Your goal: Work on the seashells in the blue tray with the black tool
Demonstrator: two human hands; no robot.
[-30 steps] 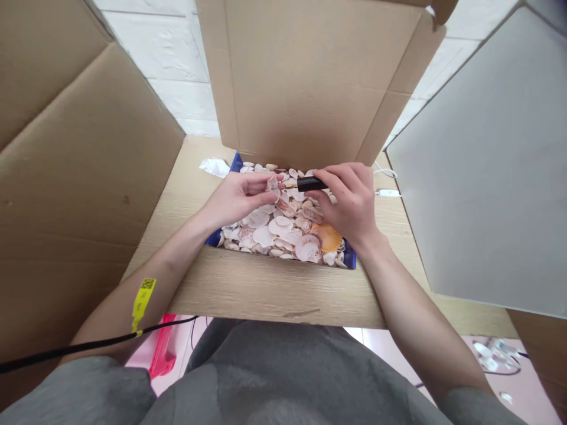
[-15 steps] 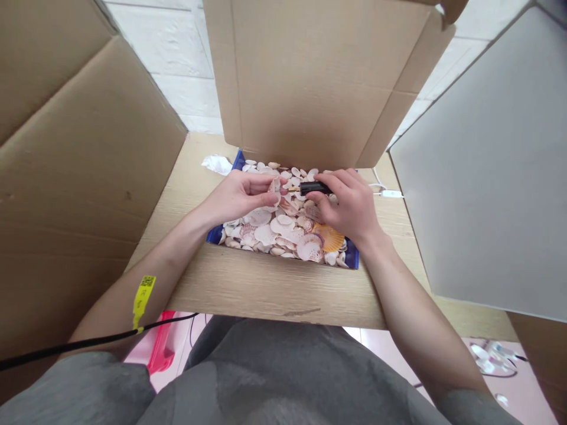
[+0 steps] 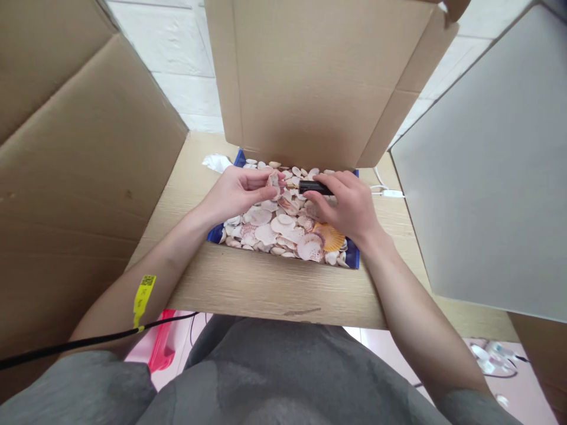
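My left hand [image 3: 239,192] pinches a pale seashell [image 3: 273,183] between thumb and fingers, above a blue-lined box [image 3: 352,254] full of shells. In my right hand [image 3: 348,203] is a small black handheld drill [image 3: 313,187], held level with its thin brass-coloured bit toward the shell. The bit's tip meets or comes very close to the shell; contact is too small to make out. Below the hands lie many white and pinkish shells [image 3: 266,234], and an orange scallop shell [image 3: 330,237] sits under my right wrist.
The box's cardboard lid [image 3: 310,82] stands up behind. Crumpled white paper [image 3: 217,163] lies at the back left, and a white cable with an inline switch [image 3: 392,193] at the right. A cardboard panel [image 3: 88,159] and a grey panel [image 3: 482,177] flank the wooden table [image 3: 266,289].
The seashell in my left hand has tilted and shifted slightly left. The drill has moved very slightly left with my right hand.
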